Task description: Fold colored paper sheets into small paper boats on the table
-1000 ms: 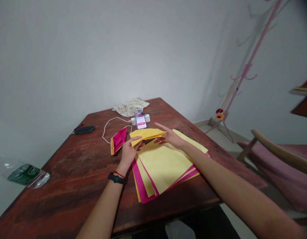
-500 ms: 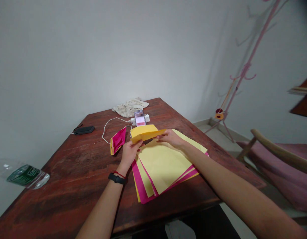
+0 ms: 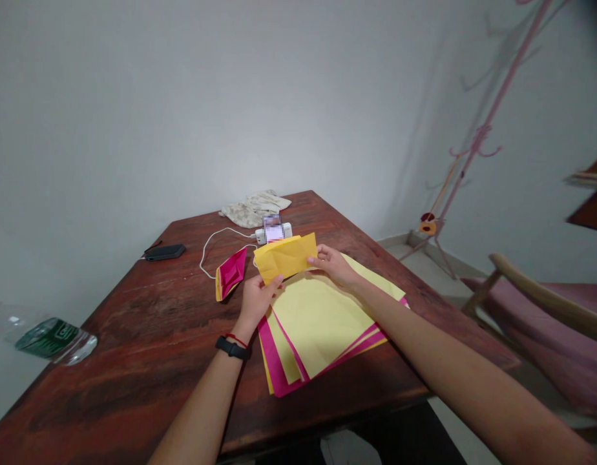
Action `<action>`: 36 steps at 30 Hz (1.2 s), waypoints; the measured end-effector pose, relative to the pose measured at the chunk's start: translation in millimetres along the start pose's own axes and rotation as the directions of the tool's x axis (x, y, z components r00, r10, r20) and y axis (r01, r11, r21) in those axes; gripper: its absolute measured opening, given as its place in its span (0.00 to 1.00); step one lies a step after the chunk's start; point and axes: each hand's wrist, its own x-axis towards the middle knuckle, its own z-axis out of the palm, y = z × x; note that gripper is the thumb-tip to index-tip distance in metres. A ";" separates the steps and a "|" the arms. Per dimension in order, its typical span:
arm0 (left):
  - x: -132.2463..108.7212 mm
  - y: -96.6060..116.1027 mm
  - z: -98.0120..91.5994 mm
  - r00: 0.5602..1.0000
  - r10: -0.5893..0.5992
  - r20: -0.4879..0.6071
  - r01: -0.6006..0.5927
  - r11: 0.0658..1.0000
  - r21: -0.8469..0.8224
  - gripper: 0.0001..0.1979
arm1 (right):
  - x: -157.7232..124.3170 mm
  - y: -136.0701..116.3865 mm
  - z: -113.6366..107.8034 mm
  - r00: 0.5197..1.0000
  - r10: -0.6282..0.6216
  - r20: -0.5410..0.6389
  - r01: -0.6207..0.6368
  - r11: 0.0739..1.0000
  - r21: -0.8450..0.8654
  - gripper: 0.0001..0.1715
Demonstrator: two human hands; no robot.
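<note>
A folded sheet of yellow paper (image 3: 287, 259) is held up between my two hands, its creased face toward me. My left hand (image 3: 260, 297) pinches its lower left corner, thumb in front. At its right end, my right hand (image 3: 333, 265) grips the edge between thumb and fingers. Below them lies a fanned stack of pale yellow and pink paper sheets (image 3: 325, 323). Left of the folded paper stands a folded pink and yellow paper piece (image 3: 232, 274), partly opened out. The far side of the yellow paper is hidden from me.
Behind the paper, a phone (image 3: 273, 229) leans by a white power strip (image 3: 287, 230) with a white cable (image 3: 206, 248). A cloth (image 3: 254, 208) lies at the table's far end. A black power bank (image 3: 165, 252) and a plastic bottle (image 3: 53, 337) are leftward; a chair (image 3: 535, 297) stands right.
The yellow paper has tilted up, so its broad face now shows instead of a narrow edge. My right hand has shifted slightly, its thumb now on the front.
</note>
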 end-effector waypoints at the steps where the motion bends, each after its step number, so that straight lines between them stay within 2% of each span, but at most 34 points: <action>1: -0.6 -0.4 0.4 1.000 0.008 0.006 -0.008 1.000 0.029 0.21 | 0.7 -0.3 -0.7 1.000 -0.006 -0.027 0.006 1.000 0.007 0.27; 6: -1.6 -5.2 2.3 0.999 0.039 -0.027 -0.036 0.995 0.097 0.21 | 4.9 3.1 -4.6 0.994 0.003 -0.110 0.000 0.999 0.032 0.40; 11: -0.4 -4.5 2.4 0.995 0.037 -0.097 -0.043 0.997 -0.063 0.20 | 4.3 8.2 -3.1 0.991 0.071 -0.115 -0.071 0.997 0.004 0.23; 15: 1.1 -2.6 0.4 0.987 0.036 -0.158 -0.055 0.991 -0.120 0.24 | 0.5 7.0 -0.5 0.992 0.121 -0.036 -0.121 0.993 -0.003 0.21; 19: 2.2 -2.6 0.9 0.996 0.031 -0.088 -0.044 0.987 -0.155 0.34 | -1.6 5.4 1.8 0.989 0.148 0.024 -0.148 0.989 0.007 0.19; 22: 1.9 -3.0 2.6 0.999 0.001 -0.035 -0.008 0.981 -0.196 0.35 | -0.8 6.8 2.4 0.990 0.142 0.000 -0.142 0.989 0.040 0.19; 26: 2.2 -3.8 1.6 0.992 -0.113 -0.058 0.084 0.924 -0.373 0.31 | -0.9 7.8 2.6 0.992 0.116 -0.045 -0.114 0.992 0.058 0.16; 31: 6.7 -2.4 -5.2 0.953 -0.292 -0.075 0.179 0.748 -0.639 0.19 | -5.3 7.5 5.1 0.993 0.112 0.022 -0.113 0.993 0.041 0.18; 33: 7.0 0.2 -6.2 0.952 -0.303 -0.054 0.184 0.702 -0.688 0.15 | -6.1 9.2 6.6 0.994 0.095 0.048 -0.097 0.995 0.033 0.20; 36: 3.9 3.7 -3.9 0.962 -0.267 0.060 0.236 0.699 -0.675 0.15 | -6.0 13.4 9.5 0.998 0.051 0.038 -0.053 0.998 0.028 0.22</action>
